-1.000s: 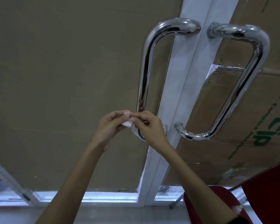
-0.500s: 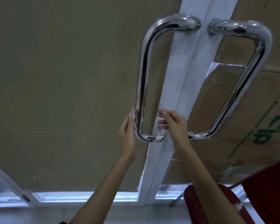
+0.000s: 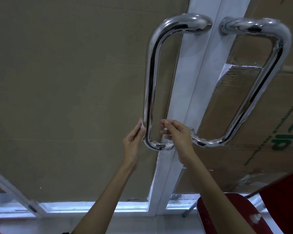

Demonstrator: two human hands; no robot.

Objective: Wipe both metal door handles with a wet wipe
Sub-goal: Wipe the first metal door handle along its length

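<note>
Two shiny U-shaped metal handles hang on a glass double door: the left handle point(image 3: 149, 81) and the right handle point(image 3: 260, 86). My left hand point(image 3: 133, 142) touches the outer side of the left handle's bar, just above its lower bend. A small pale bit of the wet wipe point(image 3: 143, 127) shows at its fingertips. My right hand point(image 3: 179, 135) is on the bar's other side, between the two handles, with its thumb and fingers pinched together. Most of the wipe is hidden by the bar and my fingers.
White door frames point(image 3: 189, 81) meet between the handles. Brown cardboard point(image 3: 57, 81) covers the glass behind them, with green print at the right. A red chair point(image 3: 227, 215) with a metal leg stands at the lower right, close under my right arm.
My hands were together in front of the lower bend holding the wipe. They have parted to either side of the left handle's bar and risen slightly.
</note>
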